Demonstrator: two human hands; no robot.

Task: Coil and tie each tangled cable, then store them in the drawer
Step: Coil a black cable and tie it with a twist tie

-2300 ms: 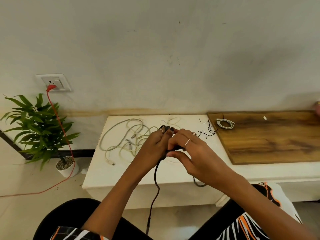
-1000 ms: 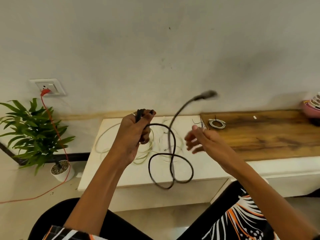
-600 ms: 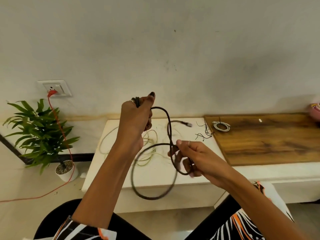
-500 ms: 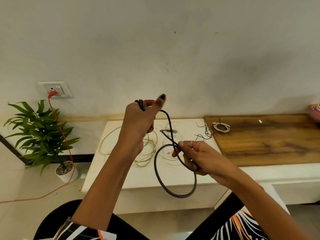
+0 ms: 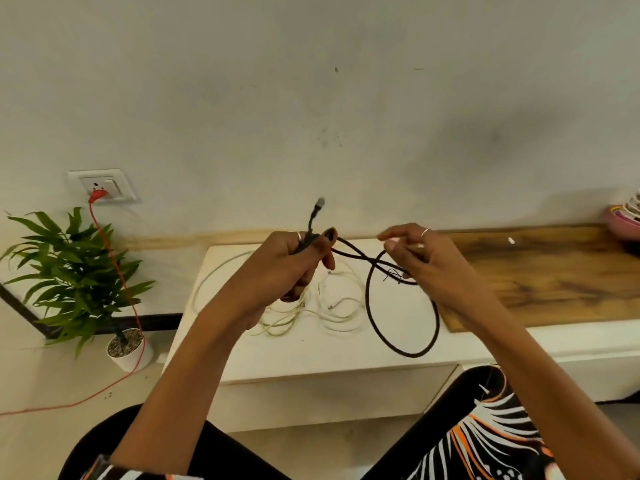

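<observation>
A black cable [image 5: 374, 320] hangs in a loop between my hands, above the white table [image 5: 311, 355]. My left hand [image 5: 291, 261] is shut on a bunch of its strands, and one plug end sticks up above the fist. My right hand [image 5: 426, 265] holds the cable where the loop crosses, with index finger and thumb stretched out. Tangled pale cables [image 5: 311, 306] lie on the table under my left hand. No drawer shows in the frame.
A wooden board [image 5: 540, 275] lies on the table's right part, with a small white bit on it. Pink bowls [image 5: 623, 216] sit at the far right edge. A potted plant [image 5: 79, 282] and a red cord from a wall socket [image 5: 100, 185] are on the left.
My right hand has moved up and to the right along the black cable. The loop now hangs lower on the right side. My left hand has dropped a little, with a plug end sticking up from it.
</observation>
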